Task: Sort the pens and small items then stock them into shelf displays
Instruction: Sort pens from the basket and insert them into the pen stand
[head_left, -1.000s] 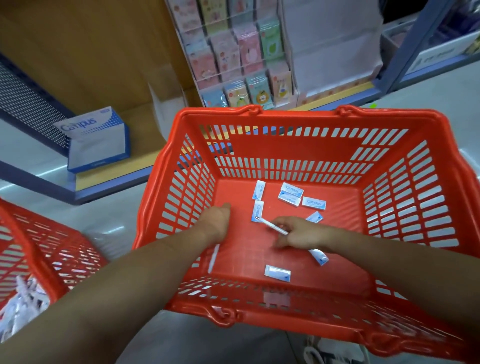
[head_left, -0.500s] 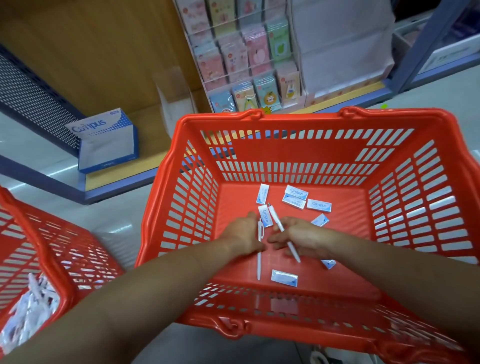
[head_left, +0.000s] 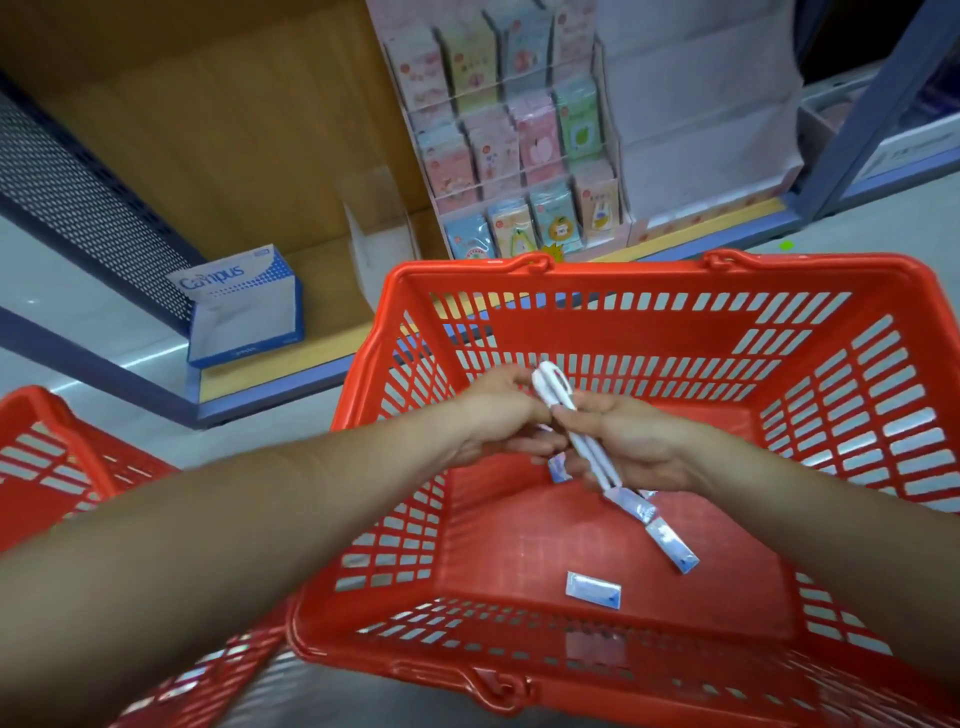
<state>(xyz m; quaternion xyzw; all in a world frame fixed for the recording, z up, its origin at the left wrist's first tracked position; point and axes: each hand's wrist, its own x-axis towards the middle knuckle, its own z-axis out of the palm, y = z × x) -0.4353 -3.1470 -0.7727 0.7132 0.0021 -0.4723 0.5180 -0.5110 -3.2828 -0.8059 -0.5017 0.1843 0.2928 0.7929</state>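
Your right hand (head_left: 634, 441) has its grip closed round the white pens (head_left: 584, 447), with the fingers curled under the barrels and the thumb laid on top. Your left hand (head_left: 498, 410) meets it from the other side, its grip pinching the pens' upper ends, where the clips loop out above your fingertips. The pens lie together as a small bundle slanting from upper left to lower right, held in the air above the floor of the red basket (head_left: 571, 270). How many pens are in the bundle is hard to tell.

Directly under the grip, small blue-and-white packets (head_left: 593, 590) lie on the basket floor. One peeks out beneath your left fingers. Two lie roughly end to end just past the pens' lower tips, and whether the tips touch them I cannot tell. One more lies alone, nearer to you, close to the basket's near wall.

Well out to the left of the grip, and nearer to you, is part of a second red basket (head_left: 52, 441) on the floor. Beyond the grip and to the left, a blue-and-white Campus box (head_left: 244, 306) sits on a low wooden shelf (head_left: 208, 130). Straight beyond the grip, a clear rack of pastel cards (head_left: 519, 156) stands on the same shelf.
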